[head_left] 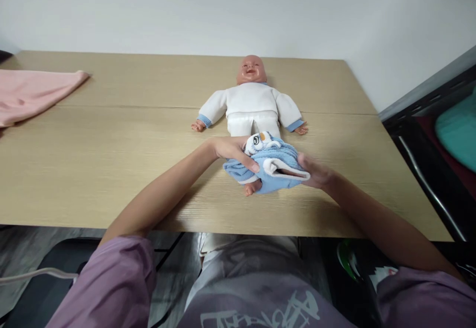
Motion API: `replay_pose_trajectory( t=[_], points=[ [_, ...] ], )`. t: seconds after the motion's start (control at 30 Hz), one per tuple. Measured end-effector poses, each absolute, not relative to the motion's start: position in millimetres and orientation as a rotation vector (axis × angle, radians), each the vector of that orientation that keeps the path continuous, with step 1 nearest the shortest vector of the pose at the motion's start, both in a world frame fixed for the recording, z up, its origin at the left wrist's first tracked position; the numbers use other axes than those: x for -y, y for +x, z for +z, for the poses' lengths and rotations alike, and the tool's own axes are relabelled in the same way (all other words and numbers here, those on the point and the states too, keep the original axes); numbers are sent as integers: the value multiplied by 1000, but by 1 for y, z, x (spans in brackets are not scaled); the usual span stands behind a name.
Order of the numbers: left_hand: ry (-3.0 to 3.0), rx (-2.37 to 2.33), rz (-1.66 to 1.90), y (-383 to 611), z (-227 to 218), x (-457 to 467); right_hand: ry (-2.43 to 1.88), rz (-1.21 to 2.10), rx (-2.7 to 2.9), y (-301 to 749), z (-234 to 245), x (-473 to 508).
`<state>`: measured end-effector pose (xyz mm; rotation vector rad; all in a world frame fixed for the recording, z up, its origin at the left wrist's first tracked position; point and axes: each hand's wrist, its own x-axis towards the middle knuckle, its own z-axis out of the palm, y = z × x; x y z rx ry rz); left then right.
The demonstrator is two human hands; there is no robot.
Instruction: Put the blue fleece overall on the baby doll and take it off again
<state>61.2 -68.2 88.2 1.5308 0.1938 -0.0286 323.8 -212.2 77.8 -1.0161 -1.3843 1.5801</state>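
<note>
A baby doll [253, 97] lies on its back, head toward the wall, in a white top with blue cuffs and white bottoms. Bunched around its lower legs are light blue baby pants [277, 182] with white trim and a cartoon face. One bare doll foot [253, 188] pokes out beside a white-edged opening; the other foot is hidden. My left hand [235, 152] is closed on the left side of the pants, thumb on top. At the right side, my right hand [315, 170] grips the cloth near another white-edged opening, its fingers mostly hidden behind.
The wooden table [111, 159] reaches back to a white wall. A pink cloth [33, 92] lies at its far left. Beyond the right edge stands a black rack [427, 169] with a teal item [459, 130]. A dark chair [44, 288] is at lower left.
</note>
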Motion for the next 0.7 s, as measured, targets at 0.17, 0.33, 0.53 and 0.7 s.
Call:
replay_pose_trajectory(
  t=[0.17,0.33,0.53,0.7],
  points=[
    [1552,-218,53,59,89,71,-827,1683,1387,329,73,209],
    [1515,-220,84,61,83,70,-933,1540,1127,322,64,208],
    [1466,-175,64,66,88,77,-955,1524,1121,314,63,211],
    [1493,-247,46,63,93,75,-1033,1433,1241,315,66,209]
  ],
)
